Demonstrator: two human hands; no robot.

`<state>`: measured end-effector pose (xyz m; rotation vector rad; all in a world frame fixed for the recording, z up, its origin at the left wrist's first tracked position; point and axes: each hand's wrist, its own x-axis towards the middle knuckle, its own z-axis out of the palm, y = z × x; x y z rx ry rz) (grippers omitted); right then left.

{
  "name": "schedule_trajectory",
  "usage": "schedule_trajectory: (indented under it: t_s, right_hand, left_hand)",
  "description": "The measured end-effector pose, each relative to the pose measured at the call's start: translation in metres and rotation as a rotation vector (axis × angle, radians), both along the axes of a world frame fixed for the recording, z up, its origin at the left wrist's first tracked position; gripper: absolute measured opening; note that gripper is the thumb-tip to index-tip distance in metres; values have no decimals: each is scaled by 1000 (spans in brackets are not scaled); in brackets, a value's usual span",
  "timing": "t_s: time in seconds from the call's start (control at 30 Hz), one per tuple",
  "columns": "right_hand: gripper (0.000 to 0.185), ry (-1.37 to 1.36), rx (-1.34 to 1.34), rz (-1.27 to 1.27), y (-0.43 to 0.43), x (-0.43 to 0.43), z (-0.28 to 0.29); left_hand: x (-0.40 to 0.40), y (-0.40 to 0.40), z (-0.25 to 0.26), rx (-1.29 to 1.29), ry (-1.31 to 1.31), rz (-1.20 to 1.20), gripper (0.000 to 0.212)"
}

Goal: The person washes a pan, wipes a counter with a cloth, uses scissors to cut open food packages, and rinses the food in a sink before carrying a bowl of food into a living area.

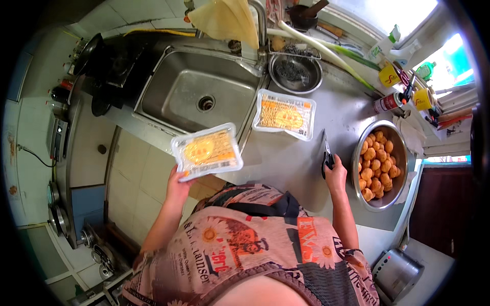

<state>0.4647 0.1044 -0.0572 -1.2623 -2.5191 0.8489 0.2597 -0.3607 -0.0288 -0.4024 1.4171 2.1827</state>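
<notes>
My left hand (180, 185) grips a sealed plastic tray of pale, strand-like food (206, 152) by its lower corner, in front of the sink. A similar sealed tray (284, 114) lies on the steel counter just right of the sink. My right hand (335, 174) is closed on the black handles of a pair of scissors (326, 157), whose blades point away from me over the counter. Close to the right of this hand stands a large steel bowl (402, 187) of round brown balls (377, 166).
The steel sink (172, 91) lies ahead with its faucet (261, 34). A metal bowl (295, 74), a long green onion (325, 49), a red-labelled can (387, 102) and spray bottles (384, 44) line the counter's back. A dark wok (90, 55) stands at far left.
</notes>
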Motion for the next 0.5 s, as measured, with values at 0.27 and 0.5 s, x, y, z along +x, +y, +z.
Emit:
schedule_trajectory:
  t_s: [0.27, 0.5]
  right_hand:
    - [45, 161, 19, -128, -6, -48, 53]
    - [47, 381, 55, -156, -9, -107, 95]
  left_hand:
    - [1, -50, -14, 196, -119, 253, 50]
    - [-100, -77, 0, 231, -101, 68, 49]
